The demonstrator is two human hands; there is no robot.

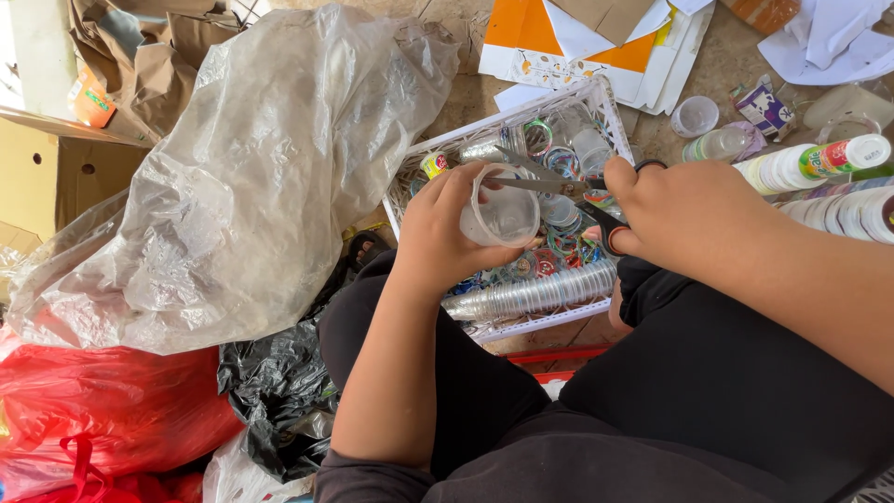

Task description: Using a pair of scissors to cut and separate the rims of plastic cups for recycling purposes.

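My left hand (438,233) grips a clear plastic cup (503,212), tilted so its mouth faces up toward me. My right hand (680,210) holds scissors (559,186) with black and red handles; the open blades sit at the cup's rim. Both hands hover over a white plastic basket (596,98) that holds several cut plastic rims and a nested stack of clear cups (535,293) lying on its side.
A large clear plastic bag (242,177) bulges at left, above a red bag (102,410) and a black bag (279,391). Stacked cups (810,163) lie at right. Cardboard and paper (587,37) lie beyond the basket. My black-clad legs (708,391) fill the lower right.
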